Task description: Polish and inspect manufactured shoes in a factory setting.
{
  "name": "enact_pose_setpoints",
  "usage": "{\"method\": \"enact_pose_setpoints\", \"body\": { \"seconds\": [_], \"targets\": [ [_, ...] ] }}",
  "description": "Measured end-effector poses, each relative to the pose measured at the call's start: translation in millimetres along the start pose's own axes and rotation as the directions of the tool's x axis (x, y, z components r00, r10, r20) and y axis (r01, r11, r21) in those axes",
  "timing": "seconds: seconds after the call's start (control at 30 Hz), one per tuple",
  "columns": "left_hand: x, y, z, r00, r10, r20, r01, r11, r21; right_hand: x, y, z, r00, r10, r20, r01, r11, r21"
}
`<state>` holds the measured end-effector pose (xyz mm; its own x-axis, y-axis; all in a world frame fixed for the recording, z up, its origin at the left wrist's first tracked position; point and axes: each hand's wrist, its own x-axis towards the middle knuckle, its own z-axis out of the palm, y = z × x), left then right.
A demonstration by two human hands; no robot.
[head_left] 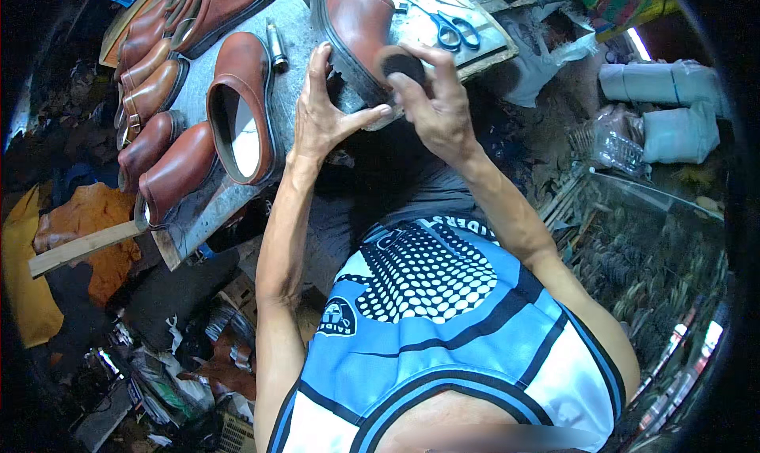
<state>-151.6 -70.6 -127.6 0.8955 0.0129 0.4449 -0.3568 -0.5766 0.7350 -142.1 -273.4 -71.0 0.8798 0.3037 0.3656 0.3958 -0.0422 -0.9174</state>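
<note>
My right hand point(439, 109) grips a small round brush point(402, 64) with a dark face and a tan rim, held against the side of a brown leather shoe point(356, 22). That shoe has a dark sole and reaches past the top edge of the view. By its near end, my left hand point(324, 117) is spread wide, thumb and fingers apart around the sole edge; whether it touches the sole I cannot tell. A second brown shoe, a backless clog point(244, 65) with a pale insole, lies left of my left hand.
More brown shoes point(154, 89) line the left of the grey worktable point(186, 208). A metal cylinder point(276, 45) stands near the clog. Blue-handled scissors point(453, 32) lie on a pale board at right. Wrapped white bundles point(673, 128) sit far right; leather pieces point(91, 223) and scraps lie left.
</note>
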Motion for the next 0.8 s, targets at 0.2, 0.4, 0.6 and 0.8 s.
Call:
{"method": "enact_pose_setpoints", "body": {
  "seconds": [0.2, 0.4, 0.6, 0.8],
  "targets": [
    [6.9, 17.3, 4.3, 0.995, 0.1, -0.016, -0.098, 0.99, 0.103, -47.8, 45.0, -17.9, 0.999, -0.03, -0.016, 0.026, 0.979, -0.203],
    [3.1, 1.6, 7.1, 1.0, -0.01, -0.015, 0.01, 1.0, -0.009, -8.1, 9.3, -6.2, 0.999, -0.029, -0.024, 0.03, 0.999, 0.025],
    [6.9, 2.2, 10.0, 0.999, 0.036, -0.031, -0.035, 0.999, 0.03, -53.5, 51.9, -14.7, 0.989, 0.143, -0.029, -0.144, 0.989, -0.045],
    [5.6, 20.1, 4.2, 0.97, 0.238, 0.041, -0.239, 0.917, 0.319, 5.4, 41.2, -8.8, 0.983, -0.031, -0.181, 0.018, 0.997, -0.076]
  ]
}}
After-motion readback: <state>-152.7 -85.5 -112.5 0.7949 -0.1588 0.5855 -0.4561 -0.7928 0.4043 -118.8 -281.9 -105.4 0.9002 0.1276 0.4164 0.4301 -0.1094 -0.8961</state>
